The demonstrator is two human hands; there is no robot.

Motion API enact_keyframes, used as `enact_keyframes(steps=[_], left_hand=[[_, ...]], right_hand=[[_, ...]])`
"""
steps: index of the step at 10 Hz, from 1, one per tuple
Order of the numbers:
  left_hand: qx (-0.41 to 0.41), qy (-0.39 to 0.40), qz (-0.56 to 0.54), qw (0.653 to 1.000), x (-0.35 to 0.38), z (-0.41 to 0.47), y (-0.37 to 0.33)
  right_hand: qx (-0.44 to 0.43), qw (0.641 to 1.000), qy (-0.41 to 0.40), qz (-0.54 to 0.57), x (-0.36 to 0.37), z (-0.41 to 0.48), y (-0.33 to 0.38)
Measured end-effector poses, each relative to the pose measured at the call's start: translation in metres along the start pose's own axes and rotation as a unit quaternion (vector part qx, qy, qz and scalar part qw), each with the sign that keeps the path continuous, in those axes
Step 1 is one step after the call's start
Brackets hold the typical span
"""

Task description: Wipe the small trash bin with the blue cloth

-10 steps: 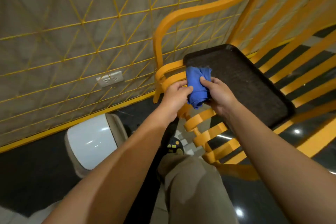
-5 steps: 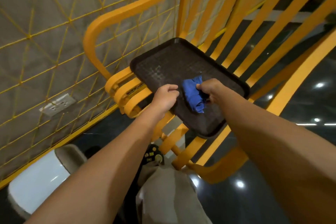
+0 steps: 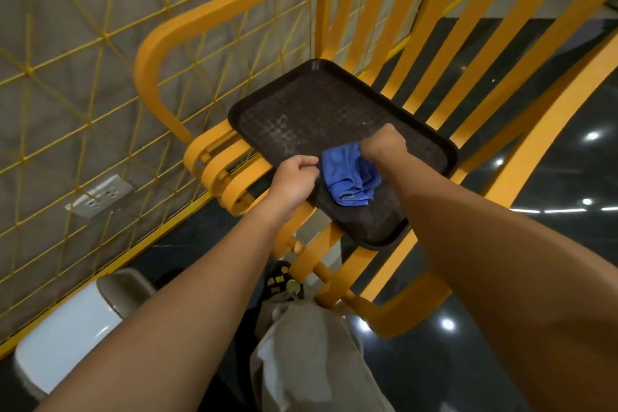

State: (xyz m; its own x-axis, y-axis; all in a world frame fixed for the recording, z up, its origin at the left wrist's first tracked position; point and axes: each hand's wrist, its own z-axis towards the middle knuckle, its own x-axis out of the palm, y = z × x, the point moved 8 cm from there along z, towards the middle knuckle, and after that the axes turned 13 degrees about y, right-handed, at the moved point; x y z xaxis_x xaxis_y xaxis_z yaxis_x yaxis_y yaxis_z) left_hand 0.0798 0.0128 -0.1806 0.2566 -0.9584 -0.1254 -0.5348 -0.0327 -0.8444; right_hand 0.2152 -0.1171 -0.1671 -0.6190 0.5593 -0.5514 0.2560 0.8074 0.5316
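Note:
The blue cloth (image 3: 349,177) lies crumpled on a dark brown tray (image 3: 311,110) that rests on the slats of a yellow chair. My right hand (image 3: 384,144) grips the cloth's upper right edge. My left hand (image 3: 292,181) is just left of the cloth with its fingers curled in, holding nothing that I can see. The small trash bin (image 3: 67,331), beige with a glossy white lid, stands on the floor at the lower left, well away from both hands.
The yellow chair (image 3: 214,13) has a curved armrest and tall back slats. A yellow wire lattice covers the wall on the left, with a white wall socket (image 3: 100,196). My trouser leg (image 3: 311,361) and shoe are below, on a glossy black floor.
My left hand let go of the cloth, and my right hand brought it down onto the tray. The view shifted right, sliding the bin toward the lower left corner.

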Motion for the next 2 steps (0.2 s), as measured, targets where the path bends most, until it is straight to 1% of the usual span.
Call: enact_keyframes(steps=[1,2], left_hand=[[0.028,-0.015,0.04,0.999,-0.015,-0.011,-0.015],[0.068,-0.083,0.15,0.983,-0.042,-0.037,-0.035]], right_hand=[[-0.076,0.997,-0.001,0.019,0.002,-0.019,0.022],[-0.179,0.983,-0.004,0.026,0.009,-0.05,0.051]])
